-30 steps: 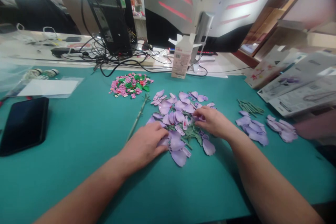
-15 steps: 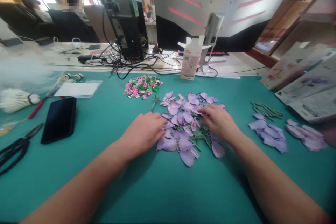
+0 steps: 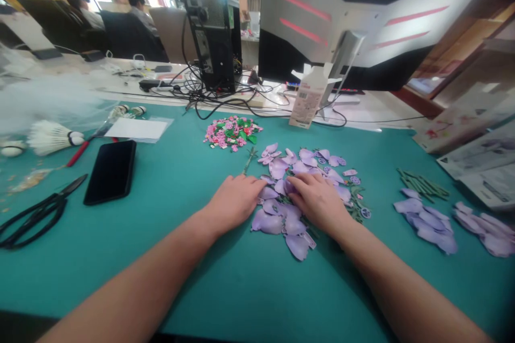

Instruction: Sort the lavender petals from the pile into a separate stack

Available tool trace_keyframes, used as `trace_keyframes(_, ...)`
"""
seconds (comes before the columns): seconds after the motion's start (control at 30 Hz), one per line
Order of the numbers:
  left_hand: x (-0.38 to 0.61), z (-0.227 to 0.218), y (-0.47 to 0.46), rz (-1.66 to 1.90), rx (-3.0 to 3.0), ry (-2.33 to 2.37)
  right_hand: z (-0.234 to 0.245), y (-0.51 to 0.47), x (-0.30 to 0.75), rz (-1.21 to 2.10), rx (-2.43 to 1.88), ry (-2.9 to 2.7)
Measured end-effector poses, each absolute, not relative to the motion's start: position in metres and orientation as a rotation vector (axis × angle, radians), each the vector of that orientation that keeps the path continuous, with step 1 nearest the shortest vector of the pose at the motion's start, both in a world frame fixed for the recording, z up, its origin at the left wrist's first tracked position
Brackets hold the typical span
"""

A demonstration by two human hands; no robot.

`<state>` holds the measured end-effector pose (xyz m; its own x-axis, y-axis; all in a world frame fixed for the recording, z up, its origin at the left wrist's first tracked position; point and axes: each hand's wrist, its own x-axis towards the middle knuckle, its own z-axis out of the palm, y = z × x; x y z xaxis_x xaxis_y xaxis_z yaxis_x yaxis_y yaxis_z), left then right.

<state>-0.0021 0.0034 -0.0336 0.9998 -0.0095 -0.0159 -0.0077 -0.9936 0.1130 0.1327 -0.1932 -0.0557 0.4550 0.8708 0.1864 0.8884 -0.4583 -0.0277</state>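
A spread of purple petal pieces (image 3: 281, 214) and small green parts lies on the teal mat (image 3: 169, 214). My left hand (image 3: 235, 201) rests palm down at the pile's left edge, fingers curled onto the petals. My right hand (image 3: 317, 201) lies on the middle of the pile, fingertips pressed among the petals near the left hand; whether it holds one is hidden. A green stem (image 3: 249, 158) lies just beyond the left hand.
A heap of pink and green pieces (image 3: 231, 133) sits further back. More purple petals (image 3: 426, 220) and green sticks (image 3: 422, 185) lie to the right. A black phone (image 3: 110, 171), scissors (image 3: 32, 214) and a shuttlecock (image 3: 52, 136) are on the left. A carton (image 3: 308, 97), monitor and cables stand behind.
My right hand slid left from the pile's far side onto its middle, close to the left hand. The left hand stayed at the pile's left edge. The view shifted left.
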Motion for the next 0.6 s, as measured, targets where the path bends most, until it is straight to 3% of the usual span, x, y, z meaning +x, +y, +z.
trace_keyframes(0.6, -0.002, -0.04, 0.013, -0.021, 2.901, -0.038, -0.032, -0.165, 0.121, -0.065, -2.694, -1.666)
